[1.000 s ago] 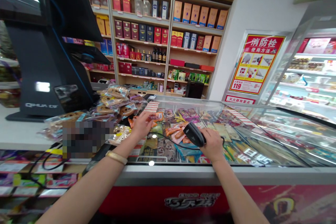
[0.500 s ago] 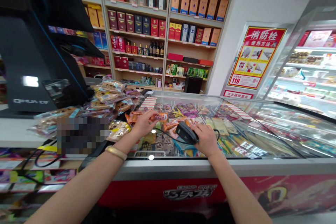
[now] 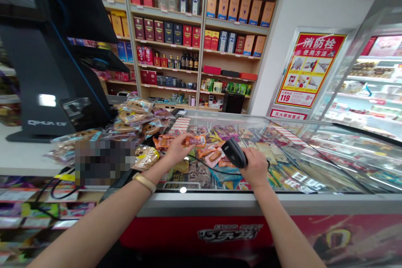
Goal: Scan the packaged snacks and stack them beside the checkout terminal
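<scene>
My left hand (image 3: 178, 150), with a gold-coloured bangle on its wrist, pinches an orange snack packet (image 3: 197, 140) above the glass freezer lid (image 3: 204, 185). More orange packets (image 3: 163, 141) lie just left of its fingers. My right hand (image 3: 255, 166) is wrapped round a black barcode scanner (image 3: 233, 153), whose head is tilted up and to the left. A black cable runs from the scanner across the glass. Between the hands, several orange and pinkish packets (image 3: 214, 155) rest beneath the scanner head.
Clear bags of brown snacks (image 3: 135, 111) are heaped left of the freezer, beside a black checkout terminal (image 3: 59, 92) on a white counter (image 3: 19, 155). Colourful packs show through the glass. Shelves of boxed bottles (image 3: 169, 31) stand behind, with a red poster (image 3: 310, 69) at right.
My right hand has raised the scanner and shifted it slightly right, away from the packets. My left hand keeps hold of the orange snack packet, and the view has shifted a little.
</scene>
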`<act>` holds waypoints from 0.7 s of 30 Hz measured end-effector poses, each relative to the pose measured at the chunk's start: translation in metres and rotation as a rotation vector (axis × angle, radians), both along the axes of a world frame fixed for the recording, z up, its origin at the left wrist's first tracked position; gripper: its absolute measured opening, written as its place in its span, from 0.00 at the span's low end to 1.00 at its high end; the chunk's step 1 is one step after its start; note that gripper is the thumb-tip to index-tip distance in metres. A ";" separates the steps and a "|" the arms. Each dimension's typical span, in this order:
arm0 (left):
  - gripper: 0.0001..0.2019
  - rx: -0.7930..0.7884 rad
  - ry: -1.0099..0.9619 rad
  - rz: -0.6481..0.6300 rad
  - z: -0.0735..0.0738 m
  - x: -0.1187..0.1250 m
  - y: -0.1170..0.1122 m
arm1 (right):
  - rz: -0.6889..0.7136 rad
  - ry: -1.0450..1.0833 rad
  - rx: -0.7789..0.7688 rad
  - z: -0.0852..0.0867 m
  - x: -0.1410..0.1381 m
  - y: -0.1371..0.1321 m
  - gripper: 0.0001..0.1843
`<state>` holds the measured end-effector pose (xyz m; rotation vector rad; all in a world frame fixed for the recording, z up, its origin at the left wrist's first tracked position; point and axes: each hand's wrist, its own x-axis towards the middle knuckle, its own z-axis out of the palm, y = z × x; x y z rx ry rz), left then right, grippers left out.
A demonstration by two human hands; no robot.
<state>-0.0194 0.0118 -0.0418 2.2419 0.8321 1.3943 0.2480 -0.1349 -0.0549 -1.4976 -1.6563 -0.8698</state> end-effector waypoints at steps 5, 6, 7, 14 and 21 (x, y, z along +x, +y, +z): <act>0.11 -0.158 0.047 0.036 0.002 0.035 -0.001 | -0.126 0.063 0.099 -0.002 0.008 0.001 0.11; 0.11 -0.192 0.061 0.049 0.002 0.043 -0.001 | -0.125 0.054 0.097 -0.003 0.009 0.001 0.12; 0.12 -0.219 0.081 0.065 0.000 0.052 -0.002 | -0.117 0.041 0.093 -0.004 0.011 0.002 0.12; 0.13 -0.224 0.233 0.161 -0.012 0.088 -0.007 | -0.081 0.056 0.053 -0.010 0.015 0.005 0.14; 0.19 -0.078 0.437 0.407 0.003 0.059 0.012 | -0.069 0.062 0.041 -0.009 0.013 0.005 0.13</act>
